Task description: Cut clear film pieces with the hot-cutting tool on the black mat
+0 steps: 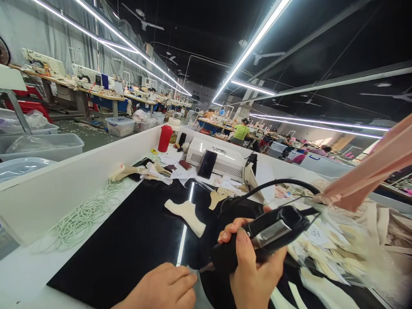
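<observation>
My right hand [254,266] is wrapped round a black corded hand tool [273,229] with a shiny metal panel on its side; its exact kind is unclear. The tool's narrow tip points down and left, close to my left hand [164,285]. The fingers of that left hand are curled together at the edge of a thin grey piece [200,292], partly hidden under them. Beneath both hands lies a glossy black board [119,240]. A cream cut-out pad [186,215] rests on the board beyond my hands, with a smaller beige piece [217,198] to its right.
Pale green cord [86,214] is heaped at left inside the white table wall [64,184]. Behind stand a red cup [165,138], a phone [207,164] and a white vented box [219,156]. Cream pieces [334,249] crowd the right. Pink fabric [367,171] hangs by the tool's cable.
</observation>
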`<state>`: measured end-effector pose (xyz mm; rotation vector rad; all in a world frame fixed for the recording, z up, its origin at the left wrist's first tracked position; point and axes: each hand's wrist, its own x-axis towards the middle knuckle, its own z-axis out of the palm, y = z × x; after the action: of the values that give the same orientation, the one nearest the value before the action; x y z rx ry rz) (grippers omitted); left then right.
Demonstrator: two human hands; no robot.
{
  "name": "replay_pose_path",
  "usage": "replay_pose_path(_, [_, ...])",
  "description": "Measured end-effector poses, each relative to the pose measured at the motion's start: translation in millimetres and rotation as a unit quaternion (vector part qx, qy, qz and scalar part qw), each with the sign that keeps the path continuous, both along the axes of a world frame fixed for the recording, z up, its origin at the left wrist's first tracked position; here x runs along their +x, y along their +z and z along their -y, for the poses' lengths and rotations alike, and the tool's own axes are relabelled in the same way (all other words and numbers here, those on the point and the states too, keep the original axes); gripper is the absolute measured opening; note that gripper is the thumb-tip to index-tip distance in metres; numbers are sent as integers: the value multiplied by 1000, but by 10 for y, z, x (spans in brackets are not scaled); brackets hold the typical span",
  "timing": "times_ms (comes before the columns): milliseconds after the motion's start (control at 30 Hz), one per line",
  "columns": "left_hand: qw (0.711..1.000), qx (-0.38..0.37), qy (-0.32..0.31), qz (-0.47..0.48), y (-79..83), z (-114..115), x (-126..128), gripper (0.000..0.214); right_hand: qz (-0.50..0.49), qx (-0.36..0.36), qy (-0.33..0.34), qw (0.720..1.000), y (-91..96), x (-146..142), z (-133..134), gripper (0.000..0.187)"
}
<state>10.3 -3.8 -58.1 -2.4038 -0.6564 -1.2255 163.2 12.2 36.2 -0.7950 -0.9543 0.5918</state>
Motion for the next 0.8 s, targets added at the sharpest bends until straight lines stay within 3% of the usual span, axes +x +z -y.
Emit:
replay_pose_path(200, [1000,4,-2,-4,5,-12,-11,36,-9,3,15,1000,27,-10,-7,55])
replay_pose_path(800, [1000,13,-6,1,-3,0,-1,40,-27,-2,39,999,-10,-132,-48,58])
